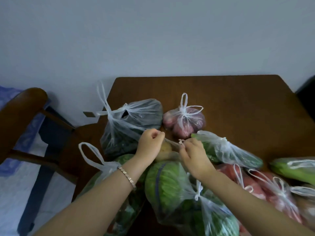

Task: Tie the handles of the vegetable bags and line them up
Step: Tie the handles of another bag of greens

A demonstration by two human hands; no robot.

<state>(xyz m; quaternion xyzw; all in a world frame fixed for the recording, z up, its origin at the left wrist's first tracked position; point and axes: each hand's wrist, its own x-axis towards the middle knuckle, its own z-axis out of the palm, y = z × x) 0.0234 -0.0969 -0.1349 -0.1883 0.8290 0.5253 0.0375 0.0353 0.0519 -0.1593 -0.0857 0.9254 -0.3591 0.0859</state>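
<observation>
"Plastic, thin and translucent, on every bag we count on the brown surface point(221, 99). Where is the one in hand?"

"Centre of the cluster. The middle bag point(166, 151), with a yellowish, potato-like lump inside, lies between the dark-greens bag point(133, 123) and the cucumber bag point(226, 150), just behind the cabbage bag point(170, 186). We note the left grip point(150, 143) curled tight round one end of its handle strip point(172, 144) and the right grip point(192, 153) pinching the other end, with the strip taut between them."

"Stage?"

"We judge a knot is being drawn closed. Whether it is seated we cannot tell, because the right fingers cover it. The pink bag point(185, 126) behind looks tied."

"Risks?"

"Three. Pulling harder on film this thin could stretch or snap the strip, leaving nothing to tie. Releasing before the knot bites would let it slip open. And both forearms hang over the cabbage bag and the tomato bag point(265, 189), so a sideways tug could roll the round loads. The near-left bag point(105, 167) sits close to the edge, beside the chair point(22, 106). None of the bags stands in a line yet, so we log that step as outstanding"
</observation>
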